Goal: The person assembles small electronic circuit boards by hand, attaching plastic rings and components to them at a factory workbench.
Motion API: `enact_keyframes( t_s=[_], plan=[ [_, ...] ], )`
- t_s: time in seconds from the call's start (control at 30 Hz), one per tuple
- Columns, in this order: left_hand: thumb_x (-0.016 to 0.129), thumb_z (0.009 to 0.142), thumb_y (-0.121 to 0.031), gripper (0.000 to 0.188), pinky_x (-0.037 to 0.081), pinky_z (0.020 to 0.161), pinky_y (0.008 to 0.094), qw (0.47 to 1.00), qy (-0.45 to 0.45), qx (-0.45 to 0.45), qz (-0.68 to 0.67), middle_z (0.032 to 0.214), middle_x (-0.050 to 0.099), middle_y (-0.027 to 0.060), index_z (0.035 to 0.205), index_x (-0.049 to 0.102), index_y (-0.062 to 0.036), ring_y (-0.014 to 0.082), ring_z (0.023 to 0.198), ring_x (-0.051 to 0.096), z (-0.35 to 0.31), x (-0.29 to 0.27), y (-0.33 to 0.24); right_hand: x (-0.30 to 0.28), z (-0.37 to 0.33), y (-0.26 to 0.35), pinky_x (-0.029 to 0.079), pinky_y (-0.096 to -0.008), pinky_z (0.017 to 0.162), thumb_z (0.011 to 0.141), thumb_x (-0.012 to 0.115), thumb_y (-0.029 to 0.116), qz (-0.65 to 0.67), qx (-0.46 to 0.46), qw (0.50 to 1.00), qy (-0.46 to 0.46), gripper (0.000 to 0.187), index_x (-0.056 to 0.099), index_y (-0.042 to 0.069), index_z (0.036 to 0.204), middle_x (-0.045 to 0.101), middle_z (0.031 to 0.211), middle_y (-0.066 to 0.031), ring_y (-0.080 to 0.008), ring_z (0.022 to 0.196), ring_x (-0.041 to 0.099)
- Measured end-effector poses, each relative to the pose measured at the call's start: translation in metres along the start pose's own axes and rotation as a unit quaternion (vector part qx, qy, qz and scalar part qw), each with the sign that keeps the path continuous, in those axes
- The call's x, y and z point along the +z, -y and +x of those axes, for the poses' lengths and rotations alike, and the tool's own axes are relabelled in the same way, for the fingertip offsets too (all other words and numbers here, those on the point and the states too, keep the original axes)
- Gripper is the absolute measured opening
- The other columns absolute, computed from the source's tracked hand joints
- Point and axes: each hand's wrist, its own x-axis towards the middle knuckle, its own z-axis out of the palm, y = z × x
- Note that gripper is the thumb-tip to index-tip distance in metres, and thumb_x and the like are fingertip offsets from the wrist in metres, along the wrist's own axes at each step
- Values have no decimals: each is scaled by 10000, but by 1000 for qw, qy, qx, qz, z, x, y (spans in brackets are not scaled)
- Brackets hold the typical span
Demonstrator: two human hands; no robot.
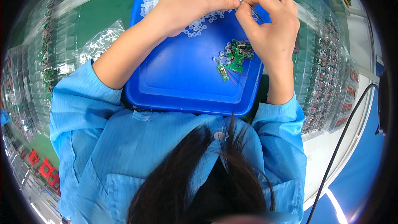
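Over the far right part of a blue plastic tray (174,84), my two hands meet fingertip to fingertip. Thumb and forefinger of my left hand (192,0) pinch a tiny shiny piece (240,0), too small to name. My right hand (271,20) is closed in a pinch at the same spot, with a thin dark part (256,14) showing under its fingers; its kind is unclear. Many small translucent white rings (195,30) lie heaped beyond and below my left hand. Nearer, on the tray's right side, rests a small pile of green circuit boards (236,60) with thin wires and white rings.
A crumpled clear plastic bag (101,41) lies left of the tray on the green table (105,6). Clear packs of wired boards (327,70) stand in rows at the right, with more packs (45,49) at the left. A black cable (346,128) hangs at the right.
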Motion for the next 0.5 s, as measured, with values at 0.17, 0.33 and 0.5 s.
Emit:
enact_keyframes(
  t_s=[0.17, 0.33, 0.5],
  plan=[
    [685, 925, 2, 191, 559, 802, 223, 997, -7, 33, 63, 1011, 721, 99, 1109, 681, 55, 106, 901, 679, -3, 6, -4, -5, 3, 3, 489, -327, 826, 761, 754, 96, -65, -20, 997, 24, 78, 718, 99, 830, 685, 839, -36, -197, 913, 622],
    [688, 924, 3, 157, 558, 771, 215, 990, -37, 42, 128, 971, 722, 86, 1069, 695, 64, 97, 857, 677, -2, 12, -11, 1, 0, -17, 479, -294, 832, 792, 752, 59, 123, 25, 992, 32, 79, 715, 39, 860, 690, 870, -41, -164, 902, 630],
    [687, 921, 12, 141, 556, 762, 212, 991, -41, 10, 124, 947, 726, 79, 1050, 710, 64, 93, 854, 677, -5, 9, -9, -4, 3, -8, 486, -258, 806, 834, 731, 39, 116, 58, 989, 66, 52, 708, 5, 867, 707, 875, -39, -126, 880, 644]
  ],
)
